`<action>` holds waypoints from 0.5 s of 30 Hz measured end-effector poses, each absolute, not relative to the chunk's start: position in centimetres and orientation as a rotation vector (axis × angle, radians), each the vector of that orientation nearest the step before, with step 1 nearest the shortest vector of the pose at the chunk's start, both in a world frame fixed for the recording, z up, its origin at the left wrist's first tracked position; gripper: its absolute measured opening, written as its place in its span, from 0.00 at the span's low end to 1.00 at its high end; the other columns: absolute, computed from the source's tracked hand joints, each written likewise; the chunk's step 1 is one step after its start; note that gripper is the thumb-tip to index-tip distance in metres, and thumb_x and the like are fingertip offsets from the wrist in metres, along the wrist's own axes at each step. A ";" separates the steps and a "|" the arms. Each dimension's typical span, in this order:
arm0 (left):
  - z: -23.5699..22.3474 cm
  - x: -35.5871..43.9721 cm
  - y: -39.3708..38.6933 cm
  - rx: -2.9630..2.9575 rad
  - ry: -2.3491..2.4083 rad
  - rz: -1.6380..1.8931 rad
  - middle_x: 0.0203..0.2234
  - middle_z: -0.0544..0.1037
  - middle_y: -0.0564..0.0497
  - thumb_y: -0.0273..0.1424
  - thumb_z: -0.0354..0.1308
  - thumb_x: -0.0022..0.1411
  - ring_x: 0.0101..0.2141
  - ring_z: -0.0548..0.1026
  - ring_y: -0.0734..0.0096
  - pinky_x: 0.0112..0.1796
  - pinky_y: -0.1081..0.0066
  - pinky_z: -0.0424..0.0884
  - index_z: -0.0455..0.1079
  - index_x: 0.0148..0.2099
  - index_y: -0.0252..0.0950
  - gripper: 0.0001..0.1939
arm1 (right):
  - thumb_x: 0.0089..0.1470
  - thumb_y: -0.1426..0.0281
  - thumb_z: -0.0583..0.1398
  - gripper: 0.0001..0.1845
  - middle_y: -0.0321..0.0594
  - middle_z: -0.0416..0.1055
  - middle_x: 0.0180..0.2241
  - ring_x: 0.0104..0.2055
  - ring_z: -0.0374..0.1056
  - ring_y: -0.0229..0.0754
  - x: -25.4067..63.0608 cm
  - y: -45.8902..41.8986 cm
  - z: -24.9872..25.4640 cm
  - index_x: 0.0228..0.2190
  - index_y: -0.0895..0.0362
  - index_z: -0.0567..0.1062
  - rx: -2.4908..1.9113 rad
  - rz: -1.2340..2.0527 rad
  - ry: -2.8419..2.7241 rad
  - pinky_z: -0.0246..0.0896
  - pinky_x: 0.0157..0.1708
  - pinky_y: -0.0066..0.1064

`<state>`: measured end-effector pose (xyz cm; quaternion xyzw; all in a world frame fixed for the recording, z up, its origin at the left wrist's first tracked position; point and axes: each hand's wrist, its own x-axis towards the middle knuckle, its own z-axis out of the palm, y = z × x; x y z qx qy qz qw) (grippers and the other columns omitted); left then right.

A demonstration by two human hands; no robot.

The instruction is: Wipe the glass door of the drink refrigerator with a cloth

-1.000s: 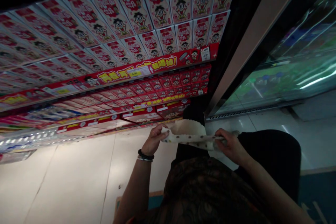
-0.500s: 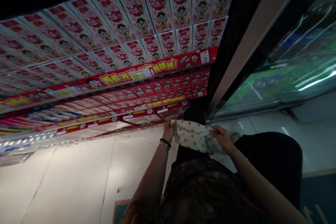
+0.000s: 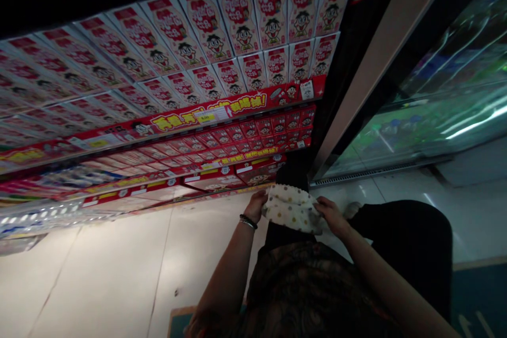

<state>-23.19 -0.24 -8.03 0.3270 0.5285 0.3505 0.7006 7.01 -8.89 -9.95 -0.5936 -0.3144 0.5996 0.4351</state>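
Observation:
A white cloth with coloured dots (image 3: 291, 206) is stretched between my hands, above my black trouser leg. My left hand (image 3: 256, 206) pinches its left edge; a dark bracelet and a silver one circle that wrist. At the opposite edge, my right hand (image 3: 329, 214) grips the cloth with closed fingers. Creases run across the fabric, and its underside is hidden. The fingertips behind the cloth do not show.
Store shelves (image 3: 253, 108) with rows of red-and-white drink cartons (image 3: 216, 24) rise ahead and to the left. A glass-fronted cooler (image 3: 420, 116) stands at the right. Pale floor tiles (image 3: 114, 264) lie below, beside a green mat (image 3: 479, 296).
My hands have come slightly closer together. The cloth between them looks shorter and more bunched, its dotted face turned more toward me.

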 end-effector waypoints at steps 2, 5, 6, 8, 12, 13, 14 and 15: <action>-5.1 -24.0 0.6 0.757 1.161 0.897 0.38 0.84 0.49 0.44 0.80 0.52 0.36 0.80 0.67 0.41 0.68 0.78 0.78 0.46 0.34 0.26 | 0.48 0.53 0.71 0.19 0.33 0.68 0.25 0.30 0.62 0.41 8.4 -8.8 -7.9 0.28 0.53 0.72 -1.441 1.478 -0.741 0.57 0.32 0.34; 0.2 -24.9 1.6 0.846 1.107 1.054 0.40 0.85 0.51 0.43 0.82 0.51 0.37 0.81 0.68 0.41 0.71 0.77 0.77 0.45 0.37 0.26 | 0.50 0.55 0.73 0.19 0.31 0.71 0.29 0.32 0.64 0.39 10.8 -8.5 -4.0 0.33 0.52 0.74 -1.359 1.451 -0.743 0.59 0.35 0.32; 1.9 -25.1 1.9 0.882 1.085 1.093 0.40 0.85 0.52 0.42 0.82 0.52 0.38 0.81 0.69 0.41 0.71 0.77 0.76 0.45 0.39 0.25 | 0.51 0.55 0.74 0.19 0.32 0.73 0.31 0.34 0.65 0.39 11.5 -8.3 -2.6 0.34 0.52 0.75 -1.332 1.436 -0.770 0.60 0.36 0.31; 4.9 -25.0 2.3 0.959 1.045 1.146 0.41 0.84 0.53 0.42 0.81 0.54 0.39 0.81 0.68 0.43 0.70 0.79 0.75 0.46 0.40 0.24 | 0.53 0.55 0.75 0.19 0.33 0.75 0.34 0.36 0.67 0.40 12.6 -8.0 -0.1 0.36 0.52 0.76 -1.309 1.393 -0.837 0.61 0.37 0.31; 8.3 -23.6 2.1 1.077 1.020 1.167 0.43 0.84 0.50 0.43 0.78 0.59 0.44 0.82 0.64 0.49 0.68 0.80 0.77 0.48 0.38 0.22 | 0.53 0.53 0.76 0.22 0.35 0.76 0.34 0.33 0.67 0.40 13.2 -7.8 3.2 0.36 0.52 0.75 -1.328 1.332 -0.843 0.61 0.33 0.30; 8.7 -23.2 1.9 1.087 1.029 1.164 0.44 0.84 0.50 0.43 0.78 0.59 0.44 0.82 0.63 0.48 0.68 0.80 0.77 0.48 0.38 0.22 | 0.53 0.53 0.75 0.22 0.35 0.76 0.33 0.33 0.67 0.40 13.2 -7.9 3.6 0.36 0.52 0.75 -1.327 1.328 -0.823 0.61 0.32 0.30; 8.9 -22.9 1.7 1.088 1.041 1.155 0.44 0.84 0.49 0.44 0.78 0.60 0.43 0.82 0.63 0.47 0.67 0.80 0.77 0.48 0.39 0.22 | 0.54 0.52 0.75 0.21 0.35 0.75 0.32 0.32 0.67 0.40 13.2 -8.1 3.8 0.36 0.52 0.75 -1.329 1.324 -0.810 0.61 0.32 0.30; 9.0 -22.6 1.4 1.084 1.057 1.142 0.44 0.84 0.49 0.45 0.77 0.60 0.42 0.82 0.63 0.45 0.67 0.81 0.76 0.49 0.39 0.22 | 0.55 0.52 0.74 0.21 0.34 0.75 0.32 0.32 0.67 0.40 13.2 -8.3 4.0 0.36 0.52 0.75 -1.338 1.319 -0.807 0.61 0.32 0.31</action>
